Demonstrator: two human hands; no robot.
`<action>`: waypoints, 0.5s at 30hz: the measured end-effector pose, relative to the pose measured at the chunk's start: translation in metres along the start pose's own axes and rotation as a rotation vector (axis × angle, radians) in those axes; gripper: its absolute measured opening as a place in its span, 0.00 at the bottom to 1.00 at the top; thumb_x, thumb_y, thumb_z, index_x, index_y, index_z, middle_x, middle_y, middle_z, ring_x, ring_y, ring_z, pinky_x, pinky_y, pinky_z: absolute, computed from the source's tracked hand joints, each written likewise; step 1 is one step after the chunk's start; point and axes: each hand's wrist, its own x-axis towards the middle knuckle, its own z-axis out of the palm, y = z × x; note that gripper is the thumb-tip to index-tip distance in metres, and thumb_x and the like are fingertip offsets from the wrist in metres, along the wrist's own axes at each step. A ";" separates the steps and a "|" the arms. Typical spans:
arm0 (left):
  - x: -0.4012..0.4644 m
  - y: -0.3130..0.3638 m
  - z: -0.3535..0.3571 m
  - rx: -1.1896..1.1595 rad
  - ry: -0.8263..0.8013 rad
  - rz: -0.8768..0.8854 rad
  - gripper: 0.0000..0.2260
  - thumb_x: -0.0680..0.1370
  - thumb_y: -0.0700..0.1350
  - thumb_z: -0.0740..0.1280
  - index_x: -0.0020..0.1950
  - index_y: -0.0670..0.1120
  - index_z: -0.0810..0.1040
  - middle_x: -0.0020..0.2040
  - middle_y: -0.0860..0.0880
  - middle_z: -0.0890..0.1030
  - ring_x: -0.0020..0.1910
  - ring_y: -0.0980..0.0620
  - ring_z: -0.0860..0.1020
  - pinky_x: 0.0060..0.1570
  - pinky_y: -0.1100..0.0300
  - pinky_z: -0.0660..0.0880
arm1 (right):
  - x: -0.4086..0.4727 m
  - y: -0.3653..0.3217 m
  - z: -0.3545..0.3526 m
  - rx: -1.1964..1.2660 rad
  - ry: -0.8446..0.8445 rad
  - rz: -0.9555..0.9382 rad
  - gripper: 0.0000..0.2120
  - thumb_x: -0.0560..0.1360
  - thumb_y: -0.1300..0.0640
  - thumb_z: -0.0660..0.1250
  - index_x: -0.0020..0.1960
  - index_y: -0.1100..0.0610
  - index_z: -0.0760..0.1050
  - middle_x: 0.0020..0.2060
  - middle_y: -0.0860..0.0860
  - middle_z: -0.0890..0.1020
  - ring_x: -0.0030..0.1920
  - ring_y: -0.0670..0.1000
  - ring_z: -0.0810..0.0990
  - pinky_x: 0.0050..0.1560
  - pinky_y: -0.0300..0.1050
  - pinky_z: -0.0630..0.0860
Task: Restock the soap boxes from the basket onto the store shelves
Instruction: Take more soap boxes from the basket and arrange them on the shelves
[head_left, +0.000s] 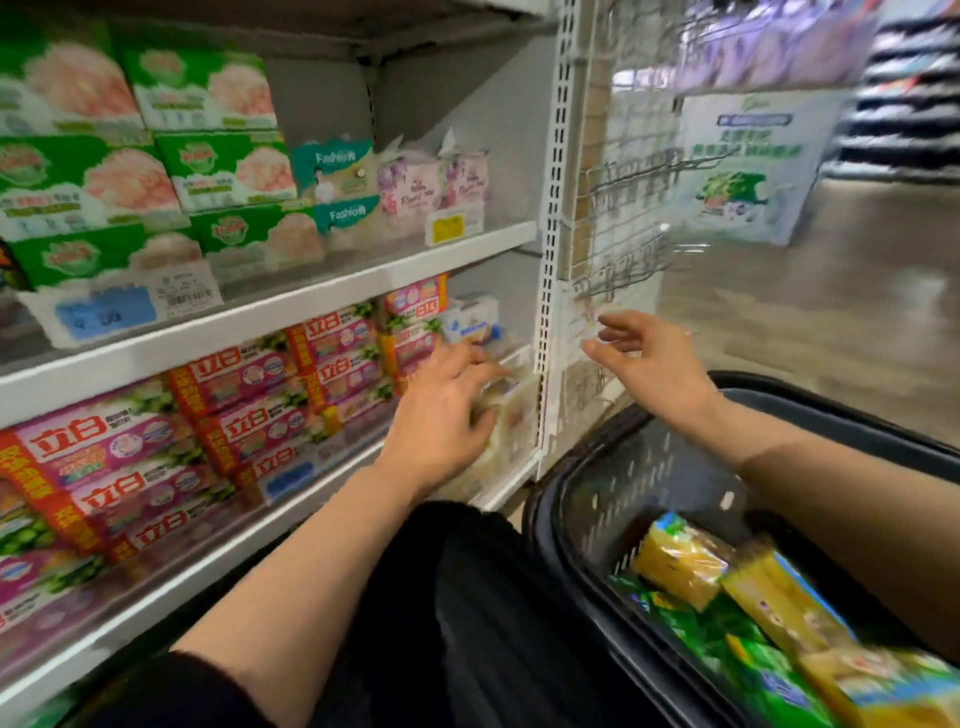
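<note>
Upper shelf (363, 270), left end: green-and-white soap boxes (171, 171) stacked in rows, a blue price tag (106, 312) on the front lip below them. Further right on that shelf, teal "Fashion" packs (337, 182), then pink floral packs (431, 187) behind a yellow tag (449, 228). Lower shelf (291, 504): pink-and-red soap boxes (234, 410) run from its left end toward its right end, with a white-and-blue box (472, 319) at the back right corner. Your left hand (441, 415) is at the right end of the lower shelf, fingers spread and lying against pale wrapped packs (506, 415) just inside the front lip; blur hides whether the thumb grips one. Your right hand (649, 364) hangs in the air beside the white perforated shelf upright (553, 208), fingers apart and loosely bent, holding nothing. Below it, at your right, the black basket (649, 467) holds yellow and green soap packages (727, 597) heaped toward its near right corner.
</note>
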 end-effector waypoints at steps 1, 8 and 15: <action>0.010 0.011 0.003 -0.006 -0.042 0.031 0.16 0.71 0.47 0.65 0.56 0.42 0.81 0.55 0.43 0.79 0.57 0.43 0.75 0.56 0.51 0.73 | -0.006 0.007 -0.013 0.008 0.011 0.022 0.21 0.74 0.55 0.71 0.65 0.61 0.74 0.54 0.56 0.80 0.52 0.50 0.78 0.58 0.43 0.73; 0.065 0.082 0.044 -0.075 -0.177 0.237 0.18 0.72 0.40 0.72 0.61 0.42 0.79 0.57 0.45 0.77 0.60 0.46 0.72 0.58 0.64 0.62 | -0.040 0.057 -0.073 -0.037 0.028 0.125 0.21 0.74 0.55 0.71 0.65 0.59 0.74 0.53 0.54 0.82 0.50 0.49 0.81 0.54 0.40 0.74; 0.071 0.131 0.121 -0.105 -0.513 0.363 0.24 0.72 0.45 0.73 0.68 0.45 0.74 0.62 0.46 0.74 0.64 0.48 0.67 0.64 0.58 0.62 | -0.083 0.132 -0.108 -0.198 -0.011 0.333 0.22 0.70 0.57 0.75 0.61 0.60 0.76 0.52 0.54 0.82 0.50 0.51 0.80 0.55 0.43 0.76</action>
